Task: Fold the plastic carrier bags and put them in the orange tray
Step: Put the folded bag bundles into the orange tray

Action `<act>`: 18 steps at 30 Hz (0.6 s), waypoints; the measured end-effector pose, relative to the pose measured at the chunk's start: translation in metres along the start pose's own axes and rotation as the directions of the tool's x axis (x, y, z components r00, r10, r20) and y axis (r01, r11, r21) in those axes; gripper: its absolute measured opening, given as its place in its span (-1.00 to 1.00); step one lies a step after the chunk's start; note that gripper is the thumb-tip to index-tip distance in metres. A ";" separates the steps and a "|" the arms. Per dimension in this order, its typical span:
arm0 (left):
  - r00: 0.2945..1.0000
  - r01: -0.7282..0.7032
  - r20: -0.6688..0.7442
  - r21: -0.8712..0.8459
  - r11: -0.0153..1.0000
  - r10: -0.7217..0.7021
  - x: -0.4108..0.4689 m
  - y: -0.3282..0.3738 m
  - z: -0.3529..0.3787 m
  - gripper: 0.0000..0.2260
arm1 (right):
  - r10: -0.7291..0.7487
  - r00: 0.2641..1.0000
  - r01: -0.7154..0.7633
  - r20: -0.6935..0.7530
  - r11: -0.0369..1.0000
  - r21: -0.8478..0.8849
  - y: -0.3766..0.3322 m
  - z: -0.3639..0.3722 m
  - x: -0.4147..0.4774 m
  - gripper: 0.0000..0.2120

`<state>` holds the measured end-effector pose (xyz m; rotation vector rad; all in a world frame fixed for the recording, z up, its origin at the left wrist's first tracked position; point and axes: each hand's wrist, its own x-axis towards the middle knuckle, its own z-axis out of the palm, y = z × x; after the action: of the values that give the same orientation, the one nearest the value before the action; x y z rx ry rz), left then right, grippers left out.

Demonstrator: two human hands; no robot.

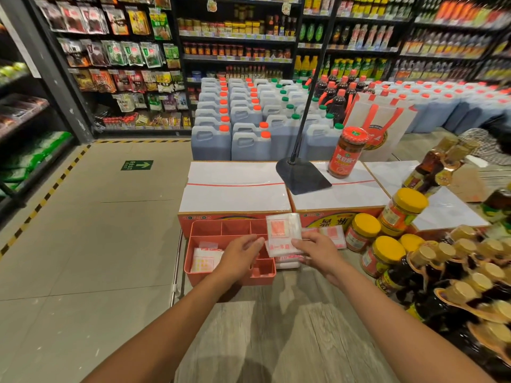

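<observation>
The right hand holds a folded white plastic carrier bag with red print by its near right corner. The grip is a pinch of thumb over fingers, closed on the plastic. The bag is lifted above a low stack of similar flat bags lying on the grey wood-grain surface, just beside the right wall of the divided orange plastic tray. Its long axis runs away from the person, roughly in line with the tray's short side.

The left hand hovers over the middle of the tray, fingers relaxed and holding nothing, its fingertips near the bag's left edge. The tray lies to the left of the held bag, so the coming move looks like a short carry leftward. The left hand is nearer the compartments and could guide the bag in. A few folded white bags already lie in the tray's front-left compartment.
</observation>
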<state>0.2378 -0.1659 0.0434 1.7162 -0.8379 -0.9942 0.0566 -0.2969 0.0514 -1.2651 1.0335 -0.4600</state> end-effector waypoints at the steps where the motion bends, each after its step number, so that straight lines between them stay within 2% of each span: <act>1: 0.998 0.049 0.041 -0.125 0.991 -0.044 -0.001 0.003 0.001 -0.67 | -0.005 1.000 0.005 0.028 1.000 -0.010 -0.002 0.005 -0.003 -0.86; 2: 0.994 0.093 0.074 -0.235 0.968 -0.078 -0.004 0.007 0.002 -0.72 | -0.009 0.999 0.010 0.050 1.000 -0.015 -0.002 0.010 -0.006 -0.85; 4: 0.992 0.124 0.074 -0.347 0.930 -0.105 -0.008 0.009 0.002 -0.78 | -0.018 0.996 0.019 0.090 1.000 -0.010 0.000 0.020 -0.010 -0.82; 8: 0.993 0.104 -0.017 -0.370 0.923 -0.118 -0.007 0.000 -0.006 -0.80 | 0.006 0.989 0.002 0.146 0.999 -0.053 0.012 0.038 -0.014 -0.80; 10: 0.989 0.117 -0.047 -0.341 0.933 -0.141 -0.005 -0.006 -0.012 -0.83 | 0.012 0.993 -0.006 0.118 0.998 -0.058 0.016 0.041 -0.011 -0.85; 13: 0.982 0.142 -0.072 -0.316 0.938 -0.173 -0.003 -0.014 -0.020 -0.87 | 0.014 0.995 -0.021 -0.099 0.998 -0.067 0.031 0.034 0.013 -0.89; 15: 0.978 0.160 -0.079 -0.307 0.938 -0.192 -0.001 -0.018 -0.024 -0.86 | 0.022 0.961 -0.054 -0.275 0.992 -0.112 0.041 0.023 0.032 -0.92; 18: 0.973 0.171 -0.101 -0.289 0.942 -0.208 0.003 -0.023 -0.027 -0.87 | 0.059 0.910 -0.169 -0.410 0.956 -0.239 0.054 0.009 0.052 -0.77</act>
<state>0.2657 -0.1504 0.0267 1.6169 -0.4290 -1.0614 0.0770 -0.3169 -0.0187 -1.3718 1.5530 -0.5107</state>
